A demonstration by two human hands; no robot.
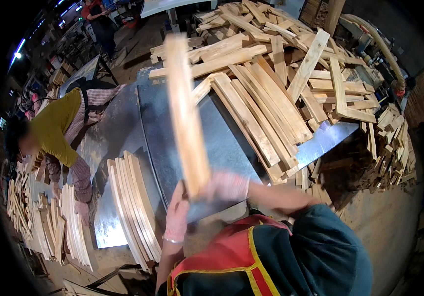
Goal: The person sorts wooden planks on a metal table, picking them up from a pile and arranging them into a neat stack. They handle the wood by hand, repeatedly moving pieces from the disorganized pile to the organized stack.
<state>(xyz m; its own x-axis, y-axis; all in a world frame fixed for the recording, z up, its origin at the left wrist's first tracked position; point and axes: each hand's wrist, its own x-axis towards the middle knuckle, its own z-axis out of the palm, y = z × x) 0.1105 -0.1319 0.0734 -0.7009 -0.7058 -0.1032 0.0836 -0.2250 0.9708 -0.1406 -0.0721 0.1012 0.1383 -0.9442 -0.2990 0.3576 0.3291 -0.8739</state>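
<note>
One pale board (188, 118) slants up over the tabletop (224, 153), held by its near end, apparently to keep its length clear of the other wood. The left hand (176, 217) grips that end; the right hand (225, 186) is blurred against its right side, so whether its fingers close cannot be told. On the tabletop's right, a row of boards (266, 116) lies side by side, likely for easy lifting, whereas the heap (278, 59) at its far end lies crisscross.

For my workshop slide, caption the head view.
Gloved left hand and right hand at the near end of a motion-blurred wooden board, planks lined up at left, a loose heap of planks beyond.
</note>
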